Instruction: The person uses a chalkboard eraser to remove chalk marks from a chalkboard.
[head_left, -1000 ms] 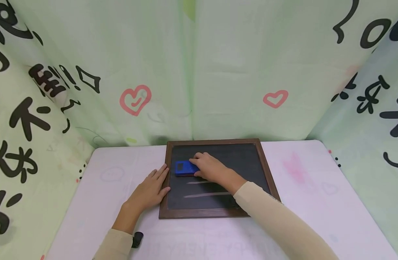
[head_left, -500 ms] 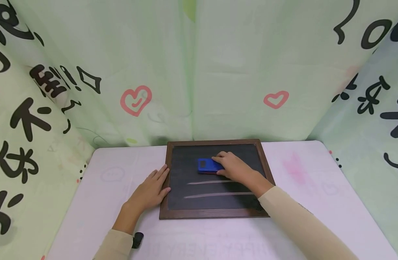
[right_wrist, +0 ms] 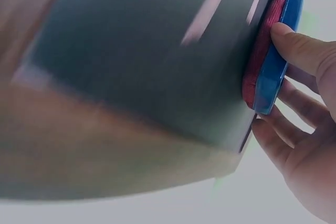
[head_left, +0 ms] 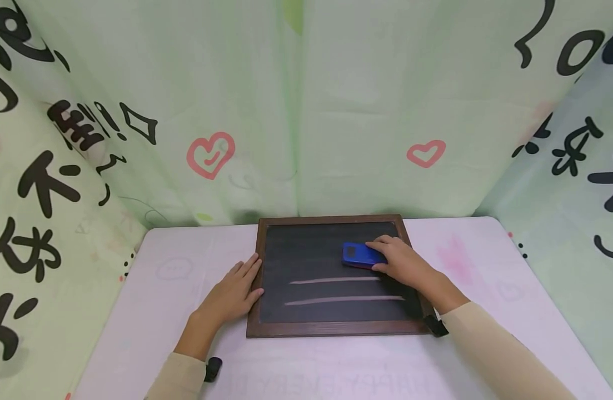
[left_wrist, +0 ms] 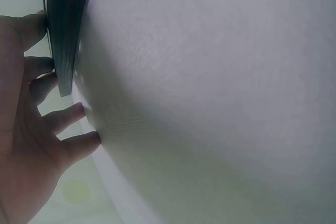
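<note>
The right hand (head_left: 403,264) pinches the blue eraser (head_left: 358,254) by its stiff plastic back, at the chalkboard's (head_left: 311,253) two o'clock; light, felt-soft underneath. The left hand (head_left: 231,294) lies flat at nine o'clock.

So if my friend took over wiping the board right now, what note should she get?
Right hand grips the blue plastic eraser with red felt, pressed on the dark wood-framed chalkboard near its right side.
Left hand lies flat on the pale pink table, fingertips against the board's left frame.
Done: the top strip looks wiped.
Left: two pale chalk lines below the eraser.
</note>
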Demonstrator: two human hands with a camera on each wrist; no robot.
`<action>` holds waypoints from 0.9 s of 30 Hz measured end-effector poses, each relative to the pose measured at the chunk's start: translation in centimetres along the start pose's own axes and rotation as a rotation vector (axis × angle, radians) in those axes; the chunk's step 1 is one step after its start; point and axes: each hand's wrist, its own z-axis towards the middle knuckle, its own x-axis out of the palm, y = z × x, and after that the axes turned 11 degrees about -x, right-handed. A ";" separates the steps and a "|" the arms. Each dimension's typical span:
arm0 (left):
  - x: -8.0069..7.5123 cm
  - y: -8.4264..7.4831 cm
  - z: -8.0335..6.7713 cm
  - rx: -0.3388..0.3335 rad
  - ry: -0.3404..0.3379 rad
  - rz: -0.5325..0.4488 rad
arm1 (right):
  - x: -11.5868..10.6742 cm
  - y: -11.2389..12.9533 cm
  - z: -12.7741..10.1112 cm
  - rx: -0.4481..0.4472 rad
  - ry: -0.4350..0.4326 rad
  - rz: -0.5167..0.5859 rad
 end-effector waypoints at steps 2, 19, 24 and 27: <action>-0.1 0.0 0.0 -0.002 0.000 -0.001 | -0.2 -0.6 -0.6 0.018 -0.014 0.029; -0.3 -0.1 0.0 0.001 0.006 0.005 | -1.1 -2.7 -2.9 0.108 -0.009 0.115; -0.4 -0.2 -0.1 0.000 0.003 -0.003 | -1.0 -2.4 -2.1 0.087 -0.012 0.099; -0.4 -0.2 -0.1 0.005 -0.005 -0.011 | -0.7 -2.0 -1.5 0.077 -0.013 0.094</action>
